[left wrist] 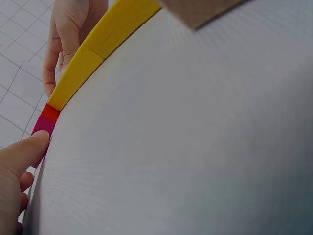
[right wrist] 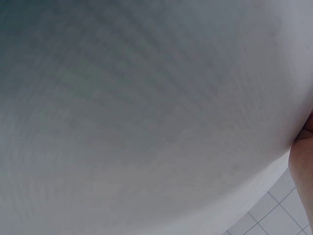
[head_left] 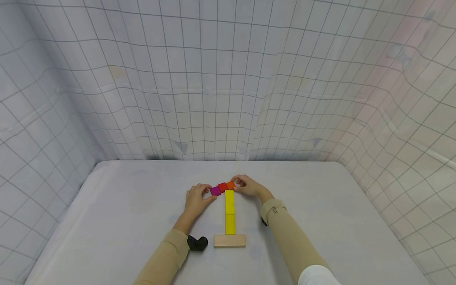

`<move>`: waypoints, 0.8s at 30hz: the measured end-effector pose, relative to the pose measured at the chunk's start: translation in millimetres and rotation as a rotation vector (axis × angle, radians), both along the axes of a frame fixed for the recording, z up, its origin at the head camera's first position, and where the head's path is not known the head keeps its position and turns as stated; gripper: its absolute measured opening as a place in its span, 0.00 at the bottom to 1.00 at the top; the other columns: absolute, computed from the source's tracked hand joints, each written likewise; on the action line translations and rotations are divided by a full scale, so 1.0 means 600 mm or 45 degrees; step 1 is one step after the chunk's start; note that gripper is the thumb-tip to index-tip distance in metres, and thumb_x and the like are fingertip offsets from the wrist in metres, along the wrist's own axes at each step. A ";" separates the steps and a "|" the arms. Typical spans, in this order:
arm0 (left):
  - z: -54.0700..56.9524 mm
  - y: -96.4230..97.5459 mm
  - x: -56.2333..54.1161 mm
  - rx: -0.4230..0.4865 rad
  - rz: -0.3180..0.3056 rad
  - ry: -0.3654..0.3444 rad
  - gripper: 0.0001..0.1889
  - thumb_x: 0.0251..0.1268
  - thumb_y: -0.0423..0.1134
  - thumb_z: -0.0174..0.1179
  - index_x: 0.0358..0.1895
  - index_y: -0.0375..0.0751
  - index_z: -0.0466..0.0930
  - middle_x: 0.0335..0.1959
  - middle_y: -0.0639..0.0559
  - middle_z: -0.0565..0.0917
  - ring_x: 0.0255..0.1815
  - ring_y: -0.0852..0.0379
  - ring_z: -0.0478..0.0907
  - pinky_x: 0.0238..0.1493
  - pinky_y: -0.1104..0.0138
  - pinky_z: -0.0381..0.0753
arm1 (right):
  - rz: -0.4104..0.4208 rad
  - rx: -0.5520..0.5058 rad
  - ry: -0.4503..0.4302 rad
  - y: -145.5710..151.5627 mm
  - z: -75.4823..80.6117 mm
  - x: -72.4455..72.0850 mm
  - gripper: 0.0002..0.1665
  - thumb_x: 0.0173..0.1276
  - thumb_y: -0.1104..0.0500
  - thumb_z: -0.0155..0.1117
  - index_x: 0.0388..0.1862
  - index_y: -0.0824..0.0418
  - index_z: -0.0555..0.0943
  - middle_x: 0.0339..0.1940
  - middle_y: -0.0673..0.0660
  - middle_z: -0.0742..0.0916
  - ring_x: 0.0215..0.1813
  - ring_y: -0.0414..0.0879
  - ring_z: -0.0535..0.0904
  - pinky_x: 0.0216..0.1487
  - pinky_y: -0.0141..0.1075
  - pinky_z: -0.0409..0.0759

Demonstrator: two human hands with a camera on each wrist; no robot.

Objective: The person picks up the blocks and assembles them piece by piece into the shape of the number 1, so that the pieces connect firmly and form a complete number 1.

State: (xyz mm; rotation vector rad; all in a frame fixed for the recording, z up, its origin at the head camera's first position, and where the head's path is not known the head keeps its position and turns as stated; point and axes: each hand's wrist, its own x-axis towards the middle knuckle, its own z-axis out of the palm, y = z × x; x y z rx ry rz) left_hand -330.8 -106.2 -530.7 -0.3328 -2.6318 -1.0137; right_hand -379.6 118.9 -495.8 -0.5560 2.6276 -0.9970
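My left hand (head_left: 196, 200) pinches a purple block (head_left: 215, 191) between thumb and fingers. In the left wrist view its thumb lies over the near face of that purple block (left wrist: 44, 126). From the other side my right hand (head_left: 248, 187) holds an orange block (head_left: 230, 185) by its right end with thumb and fingers. Between the two sits a red block (head_left: 222, 187), making a short slanted row that rises to the right. Two long yellow blocks (head_left: 229, 202) line up end to end below the row, the far one's end right at the orange block.
A plain wooden block (head_left: 229, 241) lies crosswise at the near end of the yellow blocks. White cloth covers the table (head_left: 124, 213), and a gridded curtain (head_left: 221, 87) hangs behind it and along both sides. A black wrist device (head_left: 198, 243) is on the left wrist.
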 end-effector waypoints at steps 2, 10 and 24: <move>-0.001 -0.001 -0.001 0.003 0.001 0.000 0.17 0.48 0.47 0.68 0.40 0.42 0.79 0.29 0.52 0.76 0.33 0.53 0.67 0.37 0.60 0.61 | -0.002 -0.002 0.001 0.000 0.000 0.000 0.18 0.65 0.59 0.58 0.54 0.58 0.72 0.41 0.55 0.73 0.43 0.47 0.67 0.49 0.38 0.66; 0.001 -0.002 0.000 0.024 -0.006 -0.022 0.19 0.47 0.47 0.69 0.41 0.41 0.79 0.30 0.52 0.76 0.34 0.52 0.67 0.37 0.61 0.61 | 0.009 -0.002 0.002 0.000 0.000 -0.001 0.19 0.65 0.59 0.58 0.55 0.58 0.71 0.42 0.55 0.73 0.44 0.47 0.67 0.49 0.38 0.66; 0.019 -0.015 0.000 0.104 -0.065 -0.141 0.23 0.50 0.46 0.67 0.48 0.39 0.77 0.36 0.47 0.77 0.40 0.49 0.68 0.45 0.55 0.64 | 0.029 -0.019 -0.075 0.006 0.012 0.001 0.25 0.65 0.59 0.58 0.60 0.57 0.66 0.44 0.56 0.73 0.46 0.48 0.68 0.52 0.41 0.68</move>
